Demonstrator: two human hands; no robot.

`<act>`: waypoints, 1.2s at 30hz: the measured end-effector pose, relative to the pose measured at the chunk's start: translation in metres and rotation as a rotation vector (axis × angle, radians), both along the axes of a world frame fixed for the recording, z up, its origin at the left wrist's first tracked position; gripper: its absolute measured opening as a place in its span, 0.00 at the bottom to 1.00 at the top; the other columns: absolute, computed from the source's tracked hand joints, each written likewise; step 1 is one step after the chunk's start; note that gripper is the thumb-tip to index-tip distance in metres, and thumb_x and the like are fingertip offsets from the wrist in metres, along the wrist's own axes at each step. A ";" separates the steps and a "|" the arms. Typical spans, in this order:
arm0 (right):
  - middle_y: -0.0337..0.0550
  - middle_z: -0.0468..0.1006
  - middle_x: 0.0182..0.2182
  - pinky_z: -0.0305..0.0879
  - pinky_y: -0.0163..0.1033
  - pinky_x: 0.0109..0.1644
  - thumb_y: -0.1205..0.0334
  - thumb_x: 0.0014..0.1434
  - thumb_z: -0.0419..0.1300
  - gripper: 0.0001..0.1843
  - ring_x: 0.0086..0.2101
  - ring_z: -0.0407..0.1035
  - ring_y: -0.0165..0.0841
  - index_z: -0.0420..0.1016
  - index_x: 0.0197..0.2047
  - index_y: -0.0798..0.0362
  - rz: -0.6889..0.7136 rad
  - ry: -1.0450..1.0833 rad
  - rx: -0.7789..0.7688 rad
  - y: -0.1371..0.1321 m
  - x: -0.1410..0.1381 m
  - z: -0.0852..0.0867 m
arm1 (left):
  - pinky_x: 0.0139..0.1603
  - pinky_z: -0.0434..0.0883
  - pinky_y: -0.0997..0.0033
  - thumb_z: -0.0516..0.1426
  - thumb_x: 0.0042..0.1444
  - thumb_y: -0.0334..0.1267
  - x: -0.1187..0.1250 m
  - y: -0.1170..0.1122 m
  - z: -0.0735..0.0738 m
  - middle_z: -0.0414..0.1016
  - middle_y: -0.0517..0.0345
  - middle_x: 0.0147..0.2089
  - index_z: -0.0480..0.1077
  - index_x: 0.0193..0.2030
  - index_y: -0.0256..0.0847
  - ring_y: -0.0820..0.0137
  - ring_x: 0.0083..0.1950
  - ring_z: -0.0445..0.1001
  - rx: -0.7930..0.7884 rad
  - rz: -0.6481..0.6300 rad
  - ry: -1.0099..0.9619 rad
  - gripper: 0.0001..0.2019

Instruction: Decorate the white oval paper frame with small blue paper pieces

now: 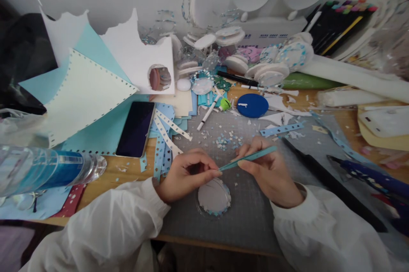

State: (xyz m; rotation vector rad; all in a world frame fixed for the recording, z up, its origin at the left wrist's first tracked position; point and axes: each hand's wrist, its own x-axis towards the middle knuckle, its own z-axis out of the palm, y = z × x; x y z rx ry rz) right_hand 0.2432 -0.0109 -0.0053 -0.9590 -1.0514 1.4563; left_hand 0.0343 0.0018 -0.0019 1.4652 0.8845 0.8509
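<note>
My right hand (268,169) is closed around a pair of teal tweezers (255,154), whose tips point left. My left hand (188,174) pinches thumb and forefinger together right at those tips; whatever is between them is too small to make out. Just below the fingers, a round white disc (214,196) edged with tiny blue and white pieces lies on the grey cutting mat (246,225). A scatter of small blue and white paper bits (228,140) lies beyond my hands.
A phone (136,129) and punched paper strips (164,135) lie left, near a water bottle (47,169). To the right are a black pen-like tool (332,182) and a blue tool (373,178). A blue oval (252,105) and several white discs (236,64) are behind.
</note>
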 end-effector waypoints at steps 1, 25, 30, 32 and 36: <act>0.35 0.73 0.27 0.64 0.36 0.34 0.62 0.52 0.69 0.12 0.31 0.68 0.30 0.67 0.29 0.48 0.003 0.001 -0.004 0.000 0.000 0.000 | 0.29 0.62 0.74 0.64 0.53 0.36 0.000 0.000 0.000 0.70 0.57 0.29 0.76 0.32 0.37 0.75 0.29 0.66 -0.002 -0.003 0.000 0.05; 0.35 0.71 0.26 0.65 0.36 0.34 0.60 0.50 0.69 0.15 0.30 0.67 0.30 0.63 0.28 0.50 -0.010 0.049 -0.121 -0.001 -0.007 0.001 | 0.31 0.62 0.74 0.61 0.56 0.38 -0.002 0.001 0.001 0.68 0.57 0.30 0.73 0.33 0.36 0.73 0.31 0.66 -0.027 -0.040 -0.038 0.06; 0.36 0.70 0.25 0.64 0.36 0.33 0.58 0.50 0.69 0.17 0.29 0.67 0.31 0.62 0.27 0.50 -0.008 0.068 -0.143 0.000 -0.009 0.004 | 0.32 0.62 0.74 0.61 0.56 0.36 -0.004 0.001 0.000 0.68 0.58 0.29 0.72 0.32 0.36 0.73 0.31 0.66 -0.036 -0.041 -0.067 0.06; 0.36 0.71 0.26 0.64 0.36 0.33 0.58 0.49 0.69 0.16 0.30 0.67 0.31 0.63 0.27 0.50 -0.039 0.070 -0.152 0.002 -0.009 0.004 | 0.32 0.62 0.74 0.61 0.56 0.36 -0.003 0.001 0.002 0.67 0.58 0.28 0.71 0.31 0.36 0.74 0.30 0.65 -0.063 -0.025 -0.086 0.06; 0.36 0.71 0.27 0.65 0.34 0.34 0.61 0.51 0.68 0.13 0.30 0.67 0.29 0.65 0.29 0.50 -0.144 0.048 -0.080 0.006 -0.007 0.002 | 0.30 0.62 0.75 0.62 0.55 0.38 -0.001 0.002 0.004 0.66 0.59 0.26 0.71 0.29 0.35 0.74 0.28 0.64 -0.107 0.012 -0.099 0.09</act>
